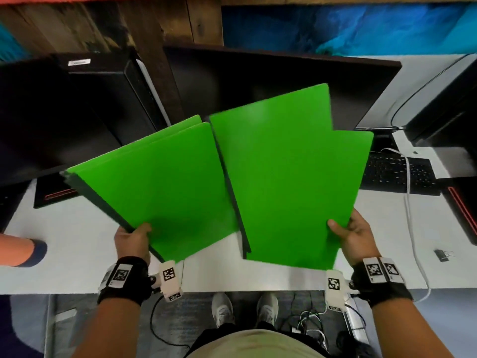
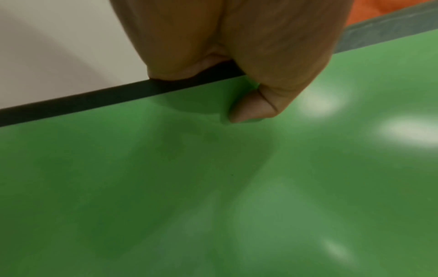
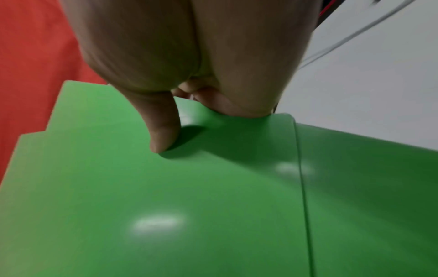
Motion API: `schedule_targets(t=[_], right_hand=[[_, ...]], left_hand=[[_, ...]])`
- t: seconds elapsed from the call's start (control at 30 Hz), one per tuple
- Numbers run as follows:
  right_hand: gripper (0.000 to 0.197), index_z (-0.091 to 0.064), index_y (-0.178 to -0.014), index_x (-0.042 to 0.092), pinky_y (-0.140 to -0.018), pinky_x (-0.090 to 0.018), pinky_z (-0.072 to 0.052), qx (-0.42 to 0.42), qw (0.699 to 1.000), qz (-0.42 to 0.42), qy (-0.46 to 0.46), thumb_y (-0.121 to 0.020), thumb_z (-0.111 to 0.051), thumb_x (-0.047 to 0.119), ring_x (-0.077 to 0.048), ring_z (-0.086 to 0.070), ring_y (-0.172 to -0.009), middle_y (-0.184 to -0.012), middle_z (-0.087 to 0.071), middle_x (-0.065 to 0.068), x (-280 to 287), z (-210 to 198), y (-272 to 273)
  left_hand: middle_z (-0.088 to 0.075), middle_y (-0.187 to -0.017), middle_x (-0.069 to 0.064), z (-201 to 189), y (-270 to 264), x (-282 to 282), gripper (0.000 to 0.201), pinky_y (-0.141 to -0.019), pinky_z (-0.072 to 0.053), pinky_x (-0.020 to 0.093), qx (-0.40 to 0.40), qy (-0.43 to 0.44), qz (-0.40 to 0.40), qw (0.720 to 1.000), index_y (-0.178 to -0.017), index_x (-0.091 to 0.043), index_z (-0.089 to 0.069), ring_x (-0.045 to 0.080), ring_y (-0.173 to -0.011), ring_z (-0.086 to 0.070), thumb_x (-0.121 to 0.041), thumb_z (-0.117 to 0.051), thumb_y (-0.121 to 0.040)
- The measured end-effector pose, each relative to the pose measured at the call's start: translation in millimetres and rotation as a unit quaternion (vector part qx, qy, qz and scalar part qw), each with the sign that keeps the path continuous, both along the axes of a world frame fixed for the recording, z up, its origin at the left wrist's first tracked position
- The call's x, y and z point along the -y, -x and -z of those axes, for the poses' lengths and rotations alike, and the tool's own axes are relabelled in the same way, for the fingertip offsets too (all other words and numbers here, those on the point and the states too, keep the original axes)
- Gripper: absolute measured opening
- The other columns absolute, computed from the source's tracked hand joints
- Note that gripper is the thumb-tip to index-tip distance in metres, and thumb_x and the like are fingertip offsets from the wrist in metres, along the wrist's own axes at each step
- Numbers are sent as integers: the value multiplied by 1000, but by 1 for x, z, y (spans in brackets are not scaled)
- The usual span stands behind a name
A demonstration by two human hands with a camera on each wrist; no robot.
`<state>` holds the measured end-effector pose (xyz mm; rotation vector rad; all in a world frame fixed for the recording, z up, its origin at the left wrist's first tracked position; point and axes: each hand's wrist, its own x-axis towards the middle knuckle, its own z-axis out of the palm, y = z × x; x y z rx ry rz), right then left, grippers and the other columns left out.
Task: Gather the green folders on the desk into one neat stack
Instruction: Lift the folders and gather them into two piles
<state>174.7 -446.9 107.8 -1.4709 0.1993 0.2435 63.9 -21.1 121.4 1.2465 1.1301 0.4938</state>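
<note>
While both bundles are held above the bench (image 1: 211, 275), I rate the risks in order of the items' size.

Bench: white, carrying monitors, a keyboard (image 1: 397, 174) and a cable (image 1: 410, 215) at right. I judge that a wide sweep of the right bundle could snag the cable or knock the keyboard.

Right bundle (image 1: 289, 177): at least two green folders, fanned, the rear one standing out beyond the front one at the top. My right hand (image 1: 357, 239) pinches its near right corner, thumb on top; the fingers (image 3: 211, 97) curl beneath the edge. Held by one corner only, the sheets are likely to pivot and fan further, or the rear folder may slide out.

Left bundle (image 1: 157, 182): at least two folders with a dark spine along the left edge, tilted leftward, its right edge touching or overlapping the right bundle near the centre; I cannot tell which lies over which. My left hand (image 1: 134, 241) grips it near the spine, thumb pressed on the cover. The glossy covers show glare, so I expect little friction; when merged, one bundle could skate across the other and leave the edges misaligned.

Clip (image 1: 442, 255): small, lying near the right bench edge, well apart from the folders. It poses a minor hazard only if the stack is set down on it.
</note>
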Motion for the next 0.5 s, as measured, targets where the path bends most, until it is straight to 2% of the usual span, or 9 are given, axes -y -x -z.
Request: schedule_targets(t=[0.13,0.27,0.37,0.4,0.43,0.5], right_hand=[[38,-62,-105,19,-72,-19,-56,18,999,-16,-36,-70,-65,6,-7,-72,-89,-93,-76,12,-41,-2,-8],[52,-63,-107,15,-76,-26,-57,-4,996,-25,-84,-57,-78,19,-17,-71,-94,-98,-76,1,-48,-1,-9],[71,-63,-108,14,-76,-28,-58,-16,995,-31,-92,-46,-88,35,-17,-71,-94,-98,-76,0,-41,-10,-8],[69,-63,-108,15,-76,-27,-58,-12,996,-42,-71,-47,-87,37,-15,-72,-93,-97,-77,2,-42,-12,-7],[60,-63,-107,19,-77,-26,-57,-7,998,-52,-46,-54,-85,34,-13,-71,-93,-97,-77,5,-47,-12,-7],[37,-62,-107,25,-87,-28,-55,17,997,-73,11,-77,-72,7,-10,-69,-97,-99,-75,9,-64,-7,-7]], left_hand=[[-59,-75,7,1,-22,24,28,-68,-48,32,34,45,14,998,-72,-14,-56,26,-65,-56,13,-50,-74],[-61,-75,8,5,-35,23,31,-74,-47,43,42,60,23,997,-73,-15,-59,30,-74,-57,13,-48,-67],[-67,-70,3,8,-36,23,36,-72,-48,39,47,65,39,996,-75,-14,-61,30,-75,-57,16,-43,-67],[-70,-66,-2,8,-36,26,38,-71,-49,37,49,67,56,995,-76,-14,-62,30,-74,-58,17,-42,-68],[-71,-63,-6,9,-37,30,40,-70,-49,36,53,69,79,993,-77,-14,-63,30,-73,-59,18,-41,-68],[-72,-61,-7,10,-38,44,43,-71,-50,37,58,83,121,988,-77,-15,-65,29,-72,-60,19,-39,-66]])
